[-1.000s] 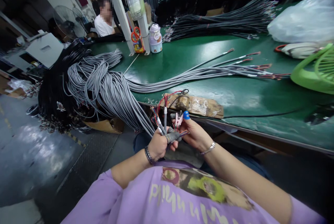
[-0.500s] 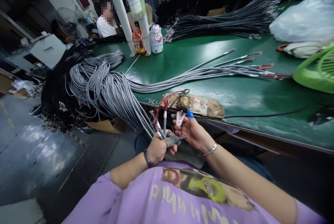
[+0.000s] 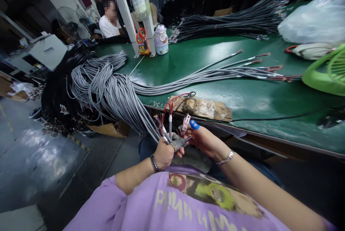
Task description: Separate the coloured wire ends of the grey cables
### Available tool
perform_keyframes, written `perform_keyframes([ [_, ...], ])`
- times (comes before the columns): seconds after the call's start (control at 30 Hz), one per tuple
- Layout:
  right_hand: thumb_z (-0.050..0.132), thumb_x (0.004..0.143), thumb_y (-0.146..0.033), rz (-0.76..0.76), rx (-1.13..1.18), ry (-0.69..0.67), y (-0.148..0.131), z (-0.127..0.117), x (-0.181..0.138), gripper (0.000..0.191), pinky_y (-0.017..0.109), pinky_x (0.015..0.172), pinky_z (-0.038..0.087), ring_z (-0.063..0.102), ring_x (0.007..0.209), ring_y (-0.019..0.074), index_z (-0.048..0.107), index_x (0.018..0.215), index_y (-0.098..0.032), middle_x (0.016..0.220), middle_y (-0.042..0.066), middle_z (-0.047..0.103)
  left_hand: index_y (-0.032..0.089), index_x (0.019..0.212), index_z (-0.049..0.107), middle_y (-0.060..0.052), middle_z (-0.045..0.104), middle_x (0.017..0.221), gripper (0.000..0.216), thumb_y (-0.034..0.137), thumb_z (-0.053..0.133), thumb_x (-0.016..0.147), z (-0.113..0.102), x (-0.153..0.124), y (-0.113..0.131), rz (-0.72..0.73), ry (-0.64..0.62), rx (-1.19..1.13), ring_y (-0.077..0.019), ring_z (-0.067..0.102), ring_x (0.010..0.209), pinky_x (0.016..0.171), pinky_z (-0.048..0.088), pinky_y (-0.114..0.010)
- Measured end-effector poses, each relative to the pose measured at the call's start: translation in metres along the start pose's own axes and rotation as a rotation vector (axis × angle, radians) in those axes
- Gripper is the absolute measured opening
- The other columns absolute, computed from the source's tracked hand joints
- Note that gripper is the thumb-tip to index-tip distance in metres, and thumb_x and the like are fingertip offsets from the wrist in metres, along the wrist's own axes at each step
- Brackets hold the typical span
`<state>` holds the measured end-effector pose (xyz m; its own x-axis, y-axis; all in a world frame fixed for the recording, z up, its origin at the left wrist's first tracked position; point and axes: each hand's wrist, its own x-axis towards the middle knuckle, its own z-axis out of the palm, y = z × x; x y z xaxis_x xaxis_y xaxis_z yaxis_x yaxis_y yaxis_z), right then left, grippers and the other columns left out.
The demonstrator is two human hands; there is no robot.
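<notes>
My left hand (image 3: 164, 153) is closed around the ends of a few grey cables (image 3: 165, 134), whose stripped red and coloured wires stick up above my fist. A grey finger cover sits on my left thumb. My right hand (image 3: 205, 140), with a blue cap (image 3: 194, 124) on one fingertip, pinches a small pink tool (image 3: 185, 122) right beside those wire ends. The held cables run back to a large grey cable bundle (image 3: 113, 92) hanging off the green table's (image 3: 242, 94) front edge.
A worn brown pad (image 3: 205, 108) with a black wire lies at the table edge. More grey cables (image 3: 229, 73) stretch across the table, dark cables (image 3: 237, 19) behind. A green fan (image 3: 327, 73), a plastic bag (image 3: 312, 22), scissors (image 3: 140, 38) and a jar (image 3: 161, 40) stand farther off. Another person (image 3: 109, 17) sits at the back left.
My right hand has shifted slightly, bringing the pink tool closer to the wire ends. My left hand has kept its grip on the cables.
</notes>
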<state>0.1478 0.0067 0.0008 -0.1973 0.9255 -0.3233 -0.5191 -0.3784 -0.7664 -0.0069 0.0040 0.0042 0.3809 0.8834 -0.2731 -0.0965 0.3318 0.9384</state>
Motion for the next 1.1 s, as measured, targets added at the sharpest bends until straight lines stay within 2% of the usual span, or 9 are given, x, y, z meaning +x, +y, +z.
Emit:
perform_keyframes([
  [0.13,0.083,0.06,-0.042,-0.067,-0.239,-0.015,-0.001,-0.001,-0.009,0.036,0.024,0.054,0.037,0.051,0.059,0.0109,0.064,0.077,-0.017,0.068,-0.001,0.063,0.015,0.065,0.055,0.002,0.056,0.049,0.038,0.049,0.073,0.067,-0.002,0.001,-0.005,-0.007,-0.021,0.068,-0.0071,0.047,0.04,0.039,0.038,-0.018],
  [0.23,0.084,0.06,-0.038,-0.113,-0.326,-0.03,-0.002,0.002,-0.011,0.032,0.024,0.053,0.033,0.047,0.055,0.0102,0.065,0.074,-0.016,0.063,-0.002,0.062,0.015,0.067,0.056,0.002,0.056,0.049,0.038,0.049,0.073,0.067,-0.003,0.001,-0.007,-0.013,-0.037,0.093,-0.007,0.047,0.04,0.04,0.037,-0.018],
  [0.47,0.077,0.064,-0.041,-0.162,-0.41,-0.014,-0.002,0.003,-0.013,0.029,0.024,0.054,0.033,0.043,0.055,0.0099,0.063,0.068,-0.016,0.06,-0.002,0.058,0.015,0.068,0.055,0.002,0.056,0.049,0.039,0.05,0.071,0.068,-0.005,0.001,-0.01,0.0,-0.037,0.094,-0.007,0.048,0.04,0.04,0.038,-0.018],
  [0.67,0.066,0.071,-0.039,-0.181,-0.486,0.044,0.004,0.006,-0.016,0.022,0.026,0.054,0.036,0.049,0.053,0.012,0.056,0.068,-0.02,0.057,-0.002,0.059,0.015,0.066,0.054,0.002,0.056,0.048,0.043,0.054,0.073,0.066,-0.004,0.001,-0.01,-0.007,-0.017,0.079,-0.0072,0.048,0.04,0.039,0.037,-0.018],
  [0.9,0.055,0.074,-0.03,-0.145,-0.375,0.046,0.018,0.021,-0.017,0.01,0.027,0.052,0.039,0.054,0.046,0.0139,0.05,0.07,-0.022,0.049,-0.003,0.06,0.016,0.065,0.053,0.003,0.056,0.047,0.042,0.053,0.073,0.065,-0.006,0.004,-0.013,-0.009,-0.019,0.095,-0.0075,0.048,0.039,0.039,0.038,-0.018],
  [1.0,0.057,0.072,-0.027,-0.131,-0.243,0.169,0.024,0.021,-0.011,0.011,0.026,0.047,0.037,0.049,0.043,0.0116,0.05,0.066,-0.022,0.048,-0.004,0.056,0.015,0.064,0.053,0.002,0.056,0.046,0.041,0.051,0.073,0.067,-0.007,0.003,-0.016,-0.016,-0.052,0.118,-0.0077,0.048,0.038,0.038,0.039,-0.018],
  [1.1,0.063,0.068,-0.02,-0.123,-0.068,0.413,0.023,0.009,-0.001,0.013,0.022,0.046,0.038,0.046,0.045,0.0084,0.052,0.061,-0.02,0.051,-0.004,0.052,0.015,0.063,0.053,0.002,0.057,0.047,0.04,0.049,0.075,0.065,-0.009,-0.001,-0.017,-0.041,-0.092,0.145,-0.0081,0.049,0.038,0.039,0.041,-0.02],
])
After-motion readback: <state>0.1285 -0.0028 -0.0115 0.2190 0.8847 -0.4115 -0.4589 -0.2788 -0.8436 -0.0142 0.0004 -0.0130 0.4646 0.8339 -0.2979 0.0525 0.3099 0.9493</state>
